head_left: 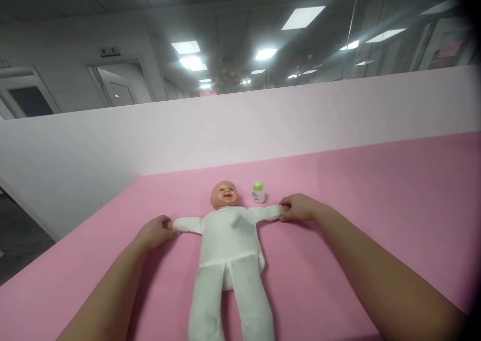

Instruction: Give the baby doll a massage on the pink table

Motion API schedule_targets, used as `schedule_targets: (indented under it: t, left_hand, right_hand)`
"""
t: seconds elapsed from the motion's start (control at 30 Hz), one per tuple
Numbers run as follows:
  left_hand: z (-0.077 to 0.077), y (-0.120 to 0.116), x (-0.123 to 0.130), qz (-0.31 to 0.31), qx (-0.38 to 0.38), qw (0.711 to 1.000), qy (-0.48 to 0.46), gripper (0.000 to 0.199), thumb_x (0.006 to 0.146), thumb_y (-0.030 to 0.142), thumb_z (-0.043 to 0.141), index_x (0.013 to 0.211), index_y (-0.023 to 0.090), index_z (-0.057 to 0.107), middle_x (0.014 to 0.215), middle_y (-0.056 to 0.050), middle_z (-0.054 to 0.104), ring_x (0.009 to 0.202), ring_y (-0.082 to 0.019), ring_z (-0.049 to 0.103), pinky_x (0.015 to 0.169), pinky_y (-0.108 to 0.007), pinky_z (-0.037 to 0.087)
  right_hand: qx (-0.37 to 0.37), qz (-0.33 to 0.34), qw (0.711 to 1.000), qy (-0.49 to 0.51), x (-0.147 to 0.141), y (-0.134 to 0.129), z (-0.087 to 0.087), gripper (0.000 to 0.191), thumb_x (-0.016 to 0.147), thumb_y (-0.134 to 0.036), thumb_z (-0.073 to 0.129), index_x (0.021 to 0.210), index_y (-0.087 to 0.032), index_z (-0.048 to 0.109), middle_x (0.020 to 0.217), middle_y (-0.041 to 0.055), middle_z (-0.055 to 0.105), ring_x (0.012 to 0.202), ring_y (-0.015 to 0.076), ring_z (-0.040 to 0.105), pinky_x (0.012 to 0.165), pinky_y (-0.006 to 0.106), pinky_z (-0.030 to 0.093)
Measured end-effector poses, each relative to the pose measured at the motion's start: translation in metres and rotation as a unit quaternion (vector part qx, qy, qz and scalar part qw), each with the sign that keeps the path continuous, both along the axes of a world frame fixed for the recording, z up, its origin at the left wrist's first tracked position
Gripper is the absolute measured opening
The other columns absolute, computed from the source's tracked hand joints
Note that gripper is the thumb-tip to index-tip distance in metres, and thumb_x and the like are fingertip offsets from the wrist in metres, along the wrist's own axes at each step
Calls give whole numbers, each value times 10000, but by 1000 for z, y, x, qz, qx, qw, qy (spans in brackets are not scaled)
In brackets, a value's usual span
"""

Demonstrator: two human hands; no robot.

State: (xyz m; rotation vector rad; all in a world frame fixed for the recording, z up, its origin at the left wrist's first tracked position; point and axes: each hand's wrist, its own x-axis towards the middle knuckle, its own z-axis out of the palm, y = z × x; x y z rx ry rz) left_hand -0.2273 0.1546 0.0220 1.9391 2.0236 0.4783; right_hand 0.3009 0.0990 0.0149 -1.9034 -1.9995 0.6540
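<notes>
Clock centred on the doll's chest, twelve at the far edge.

Doll (230, 235), one: lies face up in front of you on a pink worktop (356, 190). Head (224, 194) towards twelve; legs towards six, running out of view at the lower edge. White cloth suit, long sleeves, both arms spread wide.

Left hand (155, 231), yours: at nine o'clock, bare, fingers and thumb clamped on the doll's hand at the end of its sleeve.

Right hand (299, 207), yours: between two and three o'clock, bare, fingers and thumb clamped likewise on the doll's other hand.

Bottle (258, 195), one: small, upright on the worktop at one o'clock, between the doll's head and your right hand, touching neither. Green lid (257, 185), pale body, printed label; lettering too small to read.

Panel (233, 135), white: runs along the worktop's twelve o'clock edge.

Glass (240, 45): above the panel, with bright ceiling lights (266, 54).

Doorway (122, 82): beyond the panel, towards eleven o'clock.
</notes>
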Motion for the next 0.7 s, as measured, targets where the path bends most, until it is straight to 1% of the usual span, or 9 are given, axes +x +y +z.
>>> schedule_targets:
  t: [0.1, 0.17, 0.27, 0.33, 0.4, 0.47, 0.53, 0.6, 0.7]
  left_hand:
    - [0, -2, 6, 1, 34, 999, -42, 619, 636, 647, 770, 1067, 219, 649, 1019, -90, 759, 937, -346, 722, 710, -357, 506]
    - [-1, -4, 12, -1, 62, 994, -92, 647, 652, 609, 791, 1143, 223, 625, 1043, -74, 752, 939, -314, 715, 717, -342, 510]
    - [-4, -8, 18, -26, 72, 979, -189, 786, 657, 561, 826, 1315, 216, 570, 1136, -82, 733, 973, -284, 704, 755, -329, 533]
    - [-6, -8, 18, -37, 58, 966, -248, 836, 689, 597, 799, 1384, 206, 547, 1104, -82, 730, 916, -263, 701, 733, -327, 542]
    - [-9, -6, 17, -22, 49, 955, -292, 824, 753, 659, 715, 1406, 184, 551, 1004, -77, 725, 820, -242, 688, 679, -328, 539]
    - [-14, -1, 15, 6, 51, 944, -326, 800, 813, 677, 632, 1421, 164, 550, 919, -68, 706, 751, -222, 665, 635, -323, 529]
    - [-18, 4, 12, 24, 55, 935, -349, 772, 840, 639, 615, 1439, 157, 540, 878, -58, 687, 722, -205, 647, 619, -314, 521]
    - [-22, 8, 9, 28, 52, 927, -369, 739, 840, 576, 645, 1438, 153, 543, 872, -54, 680, 715, -193, 638, 624, -305, 519]
    - [-26, 13, 5, 24, 39, 918, -394, 676, 817, 509, 690, 1372, 135, 593, 886, -67, 691, 728, -192, 647, 639, -302, 523]
  right_hand:
    - [38, -2, 998, 54, -1, 2, -1, 303, 706, -458, 822, 895, -246, 718, 884, 27, 693, 807, 247, 653, 640, 306, 450]
    - [55, -11, 993, 101, -2, 3, -3, 451, 684, -488, 863, 1038, -246, 722, 971, 41, 707, 859, 251, 662, 674, 309, 480]
    - [49, -49, 981, 181, -1, 5, -8, 720, 673, -562, 898, 1263, -227, 657, 1140, 98, 696, 936, 269, 677, 766, 346, 529]
    - [20, -57, 965, 254, 2, 6, -13, 848, 675, -543, 921, 1378, -207, 584, 1210, 129, 678, 960, 266, 685, 816, 361, 546]
    - [-6, -43, 941, 337, 6, 8, -20, 889, 706, -496, 919, 1446, -203, 523, 1181, 115, 686, 926, 235, 684, 807, 340, 551]
    - [-24, -24, 911, 411, 9, 9, -27, 844, 782, -467, 871, 1487, -219, 478, 1065, 67, 699, 835, 187, 659, 728, 291, 536]
    - [-44, -15, 881, 470, 10, 11, -32, 724, 865, -437, 802, 1479, -222, 482, 936, 25, 680, 726, 149, 607, 623, 244, 493]
    - [-66, -7, 854, 516, 10, 13, -34, 530, 898, -365, 771, 1362, -189, 582, 867, 12, 650, 664, 125, 560, 565, 215, 461]
    - [-88, 0, 812, 576, 8, 16, -36, 233, 905, -249, 742, 1107, -142, 697, 870, 32, 646, 685, 116, 571, 591, 191, 495]
